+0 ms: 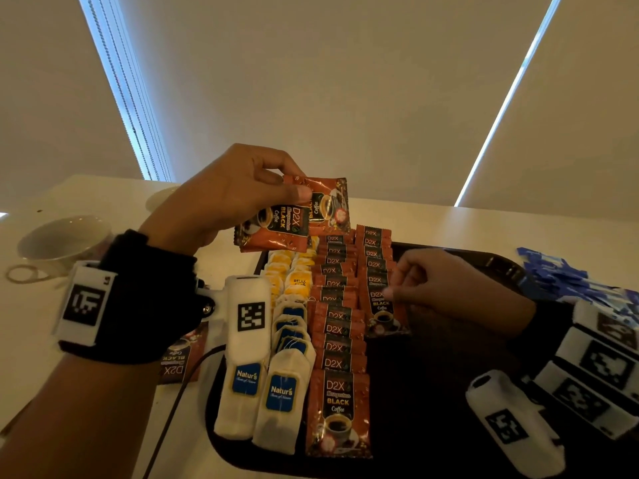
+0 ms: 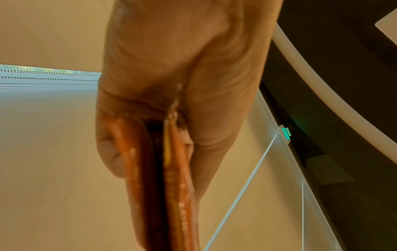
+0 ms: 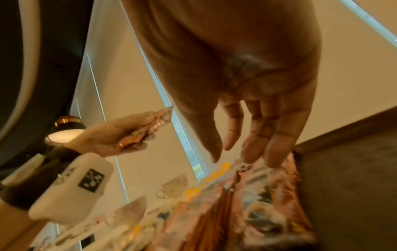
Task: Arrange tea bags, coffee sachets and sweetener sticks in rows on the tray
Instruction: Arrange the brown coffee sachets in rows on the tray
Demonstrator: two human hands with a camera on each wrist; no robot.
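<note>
My left hand is raised above the far end of the dark tray and pinches two orange coffee sachets between thumb and fingers; the left wrist view shows these sachets edge-on. On the tray lie two rows of tea bags, white in front and yellow behind, a long row of coffee sachets, and a shorter second coffee row. My right hand hovers at the front sachet of that second row. Its fingers are loosely extended, with the tips at the sachet's top edge.
A heap of blue sweetener sticks lies right of the tray. A white cup and a rubber band sit at the far left. One coffee sachet lies on the table under my left wrist.
</note>
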